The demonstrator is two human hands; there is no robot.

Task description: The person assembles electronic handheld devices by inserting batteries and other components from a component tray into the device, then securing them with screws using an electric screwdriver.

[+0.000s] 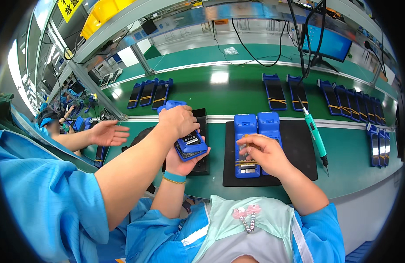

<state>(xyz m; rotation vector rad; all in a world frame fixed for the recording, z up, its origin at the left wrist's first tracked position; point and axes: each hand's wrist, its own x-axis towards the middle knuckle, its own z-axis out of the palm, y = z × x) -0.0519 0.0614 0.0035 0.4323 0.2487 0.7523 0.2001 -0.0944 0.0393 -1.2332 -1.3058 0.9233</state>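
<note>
My left hand (177, 165), with a teal wristband, holds a blue handheld terminal (187, 154) from below, its back showing a black labelled part. A co-worker's hand (179, 119) grips the same terminal from above and hides much of it. My right hand (268, 154) is over two blue handheld terminals lying side by side on a black mat (294, 162). Its fingers are curled in a pinch above the left terminal (246, 125), which has a yellow rubber band (247, 162) around it. Whatever the fingertips pinch is too small to make out.
The co-worker's other hand (109, 133) is open at the left. A teal electric screwdriver (314, 131) hangs right of the mat. Banded terminals (274, 92) stand along the green bench, several more at the right (378, 144). A black tray (203, 131) lies behind my left hand; a monitor (329, 41) stands at the back.
</note>
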